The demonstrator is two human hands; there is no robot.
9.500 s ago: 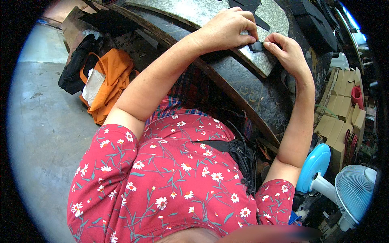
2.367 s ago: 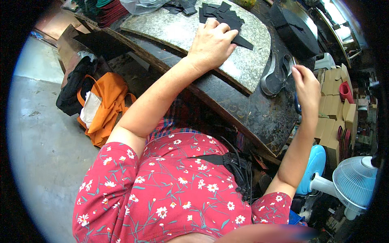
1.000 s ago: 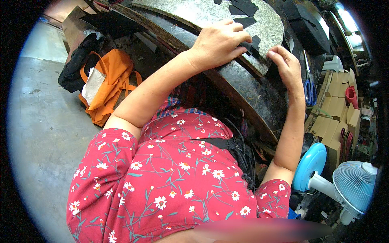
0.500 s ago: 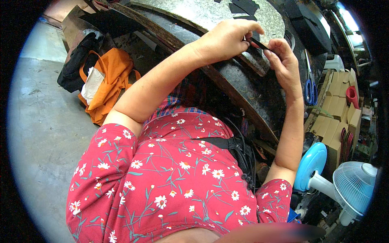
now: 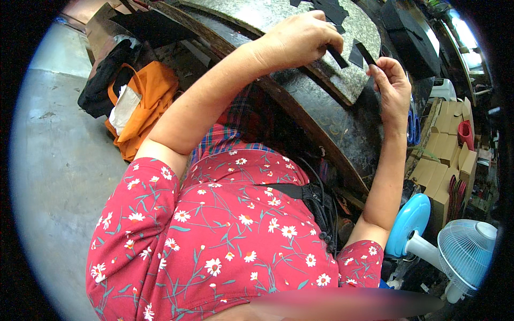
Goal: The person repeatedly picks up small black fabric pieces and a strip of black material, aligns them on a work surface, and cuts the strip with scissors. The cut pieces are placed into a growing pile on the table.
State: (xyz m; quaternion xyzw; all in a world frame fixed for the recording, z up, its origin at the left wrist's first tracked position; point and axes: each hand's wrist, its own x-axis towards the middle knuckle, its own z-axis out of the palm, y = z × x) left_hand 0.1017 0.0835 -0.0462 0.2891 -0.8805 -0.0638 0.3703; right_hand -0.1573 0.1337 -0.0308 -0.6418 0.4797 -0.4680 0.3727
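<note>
Above the grey speckled board [image 5: 350, 88], my left hand [image 5: 305, 40] is closed, its fingers curled downward. From under its fingertips pokes a short black strip [image 5: 337, 56]. To the right, my right hand [image 5: 393, 85] pinches the lower end of another narrow black strip [image 5: 364, 52] between thumb and fingers. Between the two hands a small flat black piece [image 5: 355, 56] shows against the board. Several more flat black pieces [image 5: 333, 12] lie on the board past my left hand. The hands are apart, and the strips do not touch.
Under the board is a dark worktable [image 5: 342, 131] with a worn edge. Blue-handled scissors [image 5: 413, 128] are half hidden behind my right wrist. A black block [image 5: 409, 40] sits at the far right. Cardboard boxes [image 5: 436, 166], a fan [image 5: 467, 257] and an orange bag [image 5: 152, 101] stand around.
My hands, close together on a black strip before, have moved apart. My right hand went right and slightly down, my left a little up and left. Each now has a separate strip.
</note>
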